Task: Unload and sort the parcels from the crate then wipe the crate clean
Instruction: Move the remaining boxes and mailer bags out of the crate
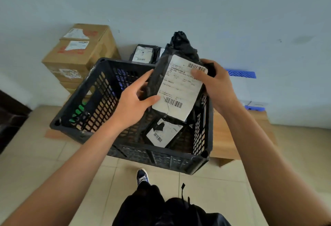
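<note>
Our left hand (pixel 133 104) and right hand (pixel 217 82) grip a black plastic mailer bag (pixel 176 75) above the black perforated plastic crate (pixel 152 155), where another labelled black parcel (pixel 163 133) lies; we find the label text unreadable.

arms: both bare from wrist to past the elbow; no sleeve, watch or ring in view
left hand (pixel 133 108): bare; no glove
right hand (pixel 217 84): bare; no glove
legs: black trousers (pixel 143 206), loose and creased; a black cord with a toggle stands up from the cloth
foot: dark navy sneaker (pixel 142 176); white laces; pale toe edge
</note>
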The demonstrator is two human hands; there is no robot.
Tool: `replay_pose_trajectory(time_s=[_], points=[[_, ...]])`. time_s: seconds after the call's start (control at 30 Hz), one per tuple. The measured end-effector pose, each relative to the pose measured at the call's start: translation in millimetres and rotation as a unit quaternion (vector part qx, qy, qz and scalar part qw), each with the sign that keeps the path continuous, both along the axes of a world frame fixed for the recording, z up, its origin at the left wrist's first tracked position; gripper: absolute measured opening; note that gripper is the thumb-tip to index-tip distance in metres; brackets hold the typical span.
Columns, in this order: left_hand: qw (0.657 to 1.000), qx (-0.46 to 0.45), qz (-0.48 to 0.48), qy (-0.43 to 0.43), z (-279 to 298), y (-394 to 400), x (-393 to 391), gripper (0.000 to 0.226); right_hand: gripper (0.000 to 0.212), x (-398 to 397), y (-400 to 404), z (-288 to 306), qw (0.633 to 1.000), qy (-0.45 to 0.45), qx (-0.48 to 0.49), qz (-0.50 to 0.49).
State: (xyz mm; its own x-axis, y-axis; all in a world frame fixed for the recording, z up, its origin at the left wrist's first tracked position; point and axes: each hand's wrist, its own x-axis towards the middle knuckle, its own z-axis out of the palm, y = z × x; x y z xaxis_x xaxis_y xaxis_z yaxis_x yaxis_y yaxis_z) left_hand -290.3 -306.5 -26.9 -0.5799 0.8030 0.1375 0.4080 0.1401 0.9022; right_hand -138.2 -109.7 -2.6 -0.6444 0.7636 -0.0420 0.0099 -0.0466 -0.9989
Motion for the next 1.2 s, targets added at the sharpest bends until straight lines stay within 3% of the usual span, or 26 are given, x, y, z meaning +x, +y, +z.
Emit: replay_pose_trajectory(time_s=[0.23,0.4,0.63,0.87,1.2], points=[[0.994,0.053,0.068,-0.073,9,22,3,0.073,0.076,6,-13,-9,0.997,-0.018,0.075,-0.017],[0.986,0.064,0.098,-0.119,8,32,-14,0.078,0.068,-16,-31,-19,0.988,-0.055,0.145,0.018],[0.996,0.051,0.069,-0.012,4,34,-85,0.061,0.062,-93,-39,-18,0.981,-0.037,0.183,-0.046],[0.997,0.017,0.013,0.072,6,38,-198,0.056,0.049,-195,-40,-21,0.972,-0.084,0.218,-0.032],[0.991,-0.079,-0.057,0.094,-12,93,-307,0.052,0.048,-292,6,-31,0.954,-0.188,0.233,-0.032]])
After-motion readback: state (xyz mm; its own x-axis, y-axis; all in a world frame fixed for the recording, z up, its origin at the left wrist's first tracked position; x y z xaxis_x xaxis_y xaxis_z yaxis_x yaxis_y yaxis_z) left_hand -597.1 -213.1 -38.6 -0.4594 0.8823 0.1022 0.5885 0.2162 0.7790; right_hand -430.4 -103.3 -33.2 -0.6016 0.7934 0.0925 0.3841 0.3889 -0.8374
